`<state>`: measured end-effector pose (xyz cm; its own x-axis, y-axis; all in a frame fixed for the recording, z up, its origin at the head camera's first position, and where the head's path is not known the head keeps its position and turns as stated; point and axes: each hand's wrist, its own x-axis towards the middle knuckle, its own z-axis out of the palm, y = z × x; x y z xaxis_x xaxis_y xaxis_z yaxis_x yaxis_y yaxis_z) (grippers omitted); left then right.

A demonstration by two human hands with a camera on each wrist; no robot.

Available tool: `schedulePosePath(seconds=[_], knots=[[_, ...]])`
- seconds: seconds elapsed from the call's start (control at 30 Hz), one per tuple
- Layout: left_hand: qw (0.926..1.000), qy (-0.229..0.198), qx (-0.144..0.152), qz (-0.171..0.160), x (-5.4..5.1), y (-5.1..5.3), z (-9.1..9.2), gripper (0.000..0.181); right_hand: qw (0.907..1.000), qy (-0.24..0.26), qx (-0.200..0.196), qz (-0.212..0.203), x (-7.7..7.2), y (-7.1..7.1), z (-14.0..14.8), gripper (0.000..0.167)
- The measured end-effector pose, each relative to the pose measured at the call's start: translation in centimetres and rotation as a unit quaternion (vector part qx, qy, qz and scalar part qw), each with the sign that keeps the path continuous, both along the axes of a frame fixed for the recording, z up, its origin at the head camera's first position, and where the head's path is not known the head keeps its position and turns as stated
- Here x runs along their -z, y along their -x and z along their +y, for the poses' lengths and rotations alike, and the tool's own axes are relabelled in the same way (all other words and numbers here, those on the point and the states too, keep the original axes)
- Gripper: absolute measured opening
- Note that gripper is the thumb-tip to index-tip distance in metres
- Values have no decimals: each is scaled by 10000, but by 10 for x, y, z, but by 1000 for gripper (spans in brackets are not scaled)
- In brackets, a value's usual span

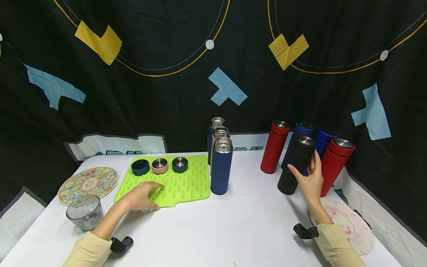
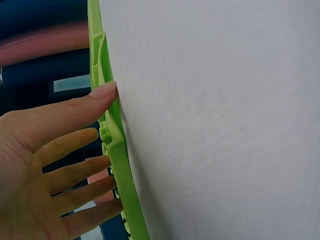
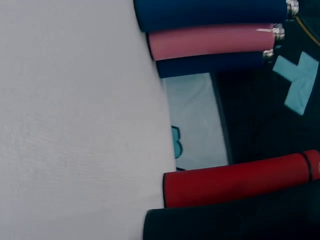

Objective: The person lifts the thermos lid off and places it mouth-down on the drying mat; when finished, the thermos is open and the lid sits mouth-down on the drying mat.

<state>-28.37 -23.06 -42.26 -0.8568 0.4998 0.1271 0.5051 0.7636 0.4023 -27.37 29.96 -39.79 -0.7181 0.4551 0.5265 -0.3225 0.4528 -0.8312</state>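
My left hand point(image 1: 142, 196) is over the front-left part of a bright green ribbed mat point(image 1: 197, 185), fingers spread and slightly bent. In the left wrist view its thumb point(image 2: 104, 94) overlaps the mat's edge; contact is unclear. Three flask lids lie on the mat: a dark blue one point(image 1: 140, 167), a pink one point(image 1: 160, 166) and another dark blue one point(image 1: 180, 164). Beside a black flask point(image 1: 295, 167), my right hand point(image 1: 310, 181) has thumb and fingers spread apart around its near side. Whether it touches the flask cannot be told; the right wrist view shows no hand.
Lidless flasks, including a blue one point(image 1: 221, 172), stand right of the mat. Red flasks point(image 1: 275, 148) point(image 1: 336, 167) and blue flasks point(image 1: 301, 129) point(image 1: 325, 142) surround the black one. A glass bowl point(image 1: 86, 215), patterned round mat point(image 1: 108, 176) and pink-white round mat point(image 1: 361, 233) lie at the sides.
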Motion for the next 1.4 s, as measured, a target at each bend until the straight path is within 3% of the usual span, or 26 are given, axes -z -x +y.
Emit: schedulePosePath(seconds=[0.13,0.33,0.53,0.77,0.93,1.13,1.4], knots=[[9999,2,-84,-70,1,1,0,69,9997,-84,145,-152,7,11,2,92],[9999,-19,-48,-123,1,-1,-3,72,9997,-28,245,10,12,17,3,85],[9999,-51,111,-119,-2,-7,-10,77,9997,-21,219,-99,12,9,1,84],[9985,-350,92,402,-19,-15,-12,69,9992,-161,23,-365,8,-10,-10,86],[9948,-694,162,727,-34,-24,2,63,9985,-321,-356,-250,2,-26,-28,82],[9893,-1092,264,935,-55,-37,29,61,9922,-499,-1137,-106,-9,-45,-57,79],[9772,-1519,721,1299,-83,-57,64,67,9690,-1225,-2125,281,-44,-80,-103,79]])
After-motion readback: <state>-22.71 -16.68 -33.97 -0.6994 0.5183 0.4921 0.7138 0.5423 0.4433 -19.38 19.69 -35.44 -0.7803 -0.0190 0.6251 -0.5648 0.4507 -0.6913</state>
